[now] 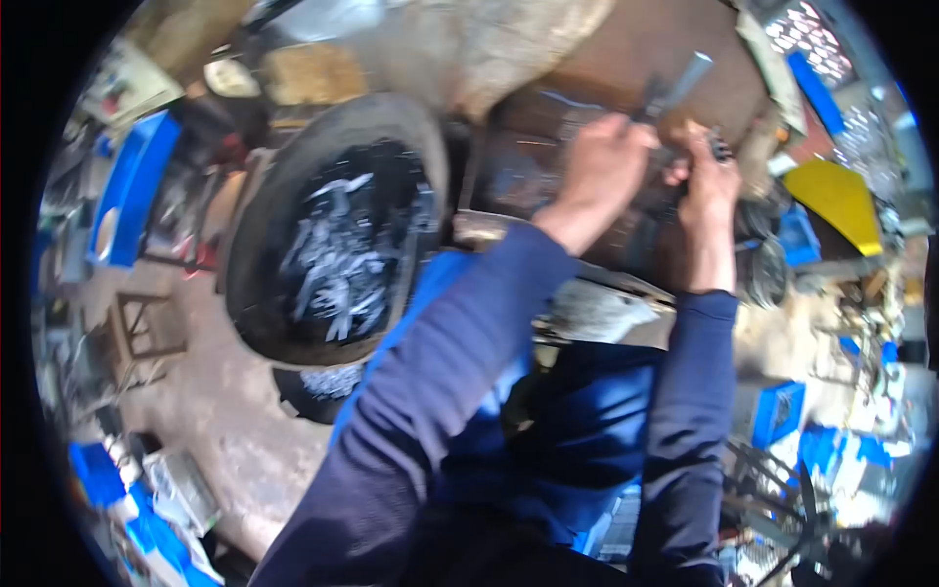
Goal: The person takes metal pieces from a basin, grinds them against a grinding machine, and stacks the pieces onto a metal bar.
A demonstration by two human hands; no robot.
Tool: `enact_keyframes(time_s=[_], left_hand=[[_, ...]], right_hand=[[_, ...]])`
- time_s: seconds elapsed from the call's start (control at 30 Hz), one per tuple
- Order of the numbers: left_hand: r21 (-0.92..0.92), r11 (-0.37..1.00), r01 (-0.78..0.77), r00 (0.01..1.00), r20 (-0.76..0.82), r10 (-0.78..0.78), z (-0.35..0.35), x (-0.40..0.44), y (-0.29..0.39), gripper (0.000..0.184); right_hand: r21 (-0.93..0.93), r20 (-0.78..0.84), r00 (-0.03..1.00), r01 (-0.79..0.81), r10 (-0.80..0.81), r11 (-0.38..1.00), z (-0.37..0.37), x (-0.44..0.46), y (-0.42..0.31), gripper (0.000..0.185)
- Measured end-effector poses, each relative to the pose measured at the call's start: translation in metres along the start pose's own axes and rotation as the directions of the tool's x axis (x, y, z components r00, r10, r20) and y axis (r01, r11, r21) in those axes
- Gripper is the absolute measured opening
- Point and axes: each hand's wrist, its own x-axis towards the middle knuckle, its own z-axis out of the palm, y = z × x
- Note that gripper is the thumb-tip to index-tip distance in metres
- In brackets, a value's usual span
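Note:
My left hand (602,171) is closed over the brown work surface, with its fingertips by a flat, shiny metal piece (691,80) and a dark part beside it. It seems to pinch this piece, though motion blur hides the exact grip. Close by on the right, my right hand (709,186) is curled round a dark metal object (721,147) whose end shows at the knuckles. Its kind cannot be made out. To the left stands a big dark oval basin (238,264) holding many loose, shiny metal strips (337,259).
Below the basin is a dark container with small shiny pieces (333,382). A yellow sheet (836,203) and a blue bin (797,235) lie right of the bench. At the left are a blue tray (135,191) and a wooden stool (147,333). A fan-like metal frame (782,489) stands lower right.

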Motion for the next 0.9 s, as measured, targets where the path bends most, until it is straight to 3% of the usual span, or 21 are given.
enact_keyframes(time_s=[0.07,0.1,0.23,0.3,0.37,0.53,0.63,0.7,0.8,0.9], left_hand=[[0.139,0.99,-0.024,0.996,-0.079,0.035,0.0,0.008,-0.011,0.03],[-0.025,1.0,-0.007,1.0,-0.028,0.007,0.0,0.004,-0.007,0.012],[-0.144,0.981,0.127,0.992,-0.001,-0.128,0.004,-0.009,0.006,0.019],[-0.206,0.963,0.173,0.985,0.036,-0.17,0.012,-0.017,0.01,0.019],[-0.455,0.852,0.261,0.965,0.085,-0.25,0.022,-0.024,0.014,0.025],[-0.602,0.726,0.331,0.942,0.164,-0.293,0.031,-0.035,0.023,0.025],[-0.671,0.643,0.37,0.925,0.206,-0.319,0.041,-0.041,0.022,0.023],[-0.699,0.597,0.393,0.919,0.278,-0.28,0.049,-0.05,0.025,0.021],[-0.634,0.638,0.437,0.899,0.324,-0.295,0.054,-0.054,0.022,0.022],[-0.443,0.843,0.305,0.945,0.251,-0.21,0.059,-0.061,0.023,0.023]], right_hand=[[0.244,0.03,0.996,-0.089,0.085,0.966,-0.005,-0.014,-0.02,0.017],[0.398,0.092,0.988,-0.15,0.123,0.905,-0.012,-0.015,-0.023,0.015],[0.687,0.172,0.971,-0.238,0.165,0.687,-0.009,-0.043,-0.048,0.015],[0.734,0.147,0.973,-0.23,0.18,0.639,-0.004,-0.055,-0.052,0.014],[0.714,0.089,0.983,-0.174,0.158,0.678,0.004,-0.066,-0.055,0.013],[0.653,-0.049,0.997,-0.016,0.063,0.757,0.013,-0.087,-0.067,0.013],[0.575,-0.053,0.999,0.036,-0.007,0.818,0.016,-0.096,-0.062,0.013],[0.539,-0.132,0.99,0.112,-0.048,0.835,0.023,-0.106,-0.068,0.024],[0.556,-0.095,0.995,0.087,-0.04,0.826,0.015,-0.116,-0.072,0.032],[0.494,-0.086,0.996,0.03,0.015,0.869,-0.002,-0.125,-0.08,0.031]])
